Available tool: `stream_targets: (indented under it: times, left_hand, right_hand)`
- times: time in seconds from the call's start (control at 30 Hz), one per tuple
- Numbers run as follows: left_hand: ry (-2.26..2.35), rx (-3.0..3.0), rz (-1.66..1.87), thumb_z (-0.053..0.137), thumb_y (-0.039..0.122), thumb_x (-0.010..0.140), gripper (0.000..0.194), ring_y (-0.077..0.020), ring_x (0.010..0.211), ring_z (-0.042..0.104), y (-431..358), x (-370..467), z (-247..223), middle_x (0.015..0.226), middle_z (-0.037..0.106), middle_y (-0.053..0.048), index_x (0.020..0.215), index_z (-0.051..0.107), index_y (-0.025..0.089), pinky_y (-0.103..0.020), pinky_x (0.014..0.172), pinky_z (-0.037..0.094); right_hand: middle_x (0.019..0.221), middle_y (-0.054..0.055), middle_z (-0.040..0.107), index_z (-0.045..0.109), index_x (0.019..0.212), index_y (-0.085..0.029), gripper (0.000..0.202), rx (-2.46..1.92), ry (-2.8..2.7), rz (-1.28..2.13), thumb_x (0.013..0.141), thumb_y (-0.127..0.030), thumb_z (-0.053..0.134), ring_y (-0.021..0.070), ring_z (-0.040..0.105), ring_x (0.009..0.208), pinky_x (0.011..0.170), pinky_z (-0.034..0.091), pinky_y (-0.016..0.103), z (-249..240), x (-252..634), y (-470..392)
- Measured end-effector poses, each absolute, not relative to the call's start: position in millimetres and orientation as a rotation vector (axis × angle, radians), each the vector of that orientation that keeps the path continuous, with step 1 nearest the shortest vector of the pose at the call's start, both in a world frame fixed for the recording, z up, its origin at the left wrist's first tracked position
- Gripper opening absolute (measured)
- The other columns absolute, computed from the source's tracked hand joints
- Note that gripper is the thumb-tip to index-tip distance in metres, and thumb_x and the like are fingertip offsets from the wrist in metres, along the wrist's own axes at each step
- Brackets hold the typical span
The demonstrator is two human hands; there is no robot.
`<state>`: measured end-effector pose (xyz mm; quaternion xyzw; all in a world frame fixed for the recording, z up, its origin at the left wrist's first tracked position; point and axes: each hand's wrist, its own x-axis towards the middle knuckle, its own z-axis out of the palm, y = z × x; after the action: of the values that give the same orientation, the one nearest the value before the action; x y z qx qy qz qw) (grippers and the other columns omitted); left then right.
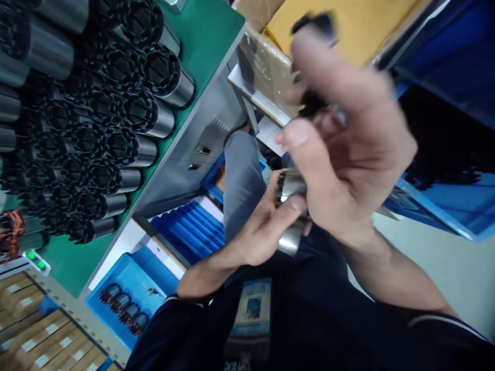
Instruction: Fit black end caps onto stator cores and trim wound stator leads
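Note:
My left hand (266, 226) is wrapped round a silver metal cylinder (291, 239) with a black toothed end, low in front of my chest. Above and to the right of it, closer to the camera, my right hand (348, 139) is raised and blurred, its fingers curled round a small black part (315, 28). The black part's shape is smeared by motion. Many similar metal cylinders with black slotted inserts (162, 72) stand packed together on a green tabletop (209, 31) at the left.
A blue bin (116, 263) at the lower left holds several copper-wound cores. Another blue bin (456, 206) at the right holds black parts. Cardboard and yellow packaging (348, 26) lie at the top. Grey cabinets (185, 149) stand beneath the table.

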<state>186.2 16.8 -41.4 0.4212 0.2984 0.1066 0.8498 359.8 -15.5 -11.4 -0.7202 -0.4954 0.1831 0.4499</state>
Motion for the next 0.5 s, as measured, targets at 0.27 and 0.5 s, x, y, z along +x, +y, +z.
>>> stream_targets:
  times: [0.27, 0.5]
  left_hand:
    - [0.944, 0.658, 0.510, 0.060, 0.085, 0.112, 0.066, -0.0445, 0.134, 0.085, 55, 200, -19, 0.113, 0.088, -0.015, 0.115, 0.082, 0.023, -0.053, 0.101, 0.076]
    - [0.983, 0.628, 0.530, 0.064, 0.074, 0.117, 0.060, -0.0441, 0.150, 0.080, 58, 210, -7, 0.127, 0.089, -0.017, 0.128, 0.083, 0.018, -0.052, 0.115, 0.074]
  right_hand:
    - [0.124, 0.004, 0.082, 0.088, 0.144, -0.047, 0.042, -1.426, -0.907, 0.688, 0.109, -0.025, 0.081, 0.0149, 0.068, 0.061, 0.040, 0.055, 0.032, -18, 360, -71]
    - [0.121, 0.001, 0.088, 0.091, 0.138, -0.040, 0.042, -1.437, -1.180, 0.534, 0.107, -0.013, 0.085, 0.0168, 0.082, 0.082, 0.058, 0.071, 0.029, -30, 342, -61]
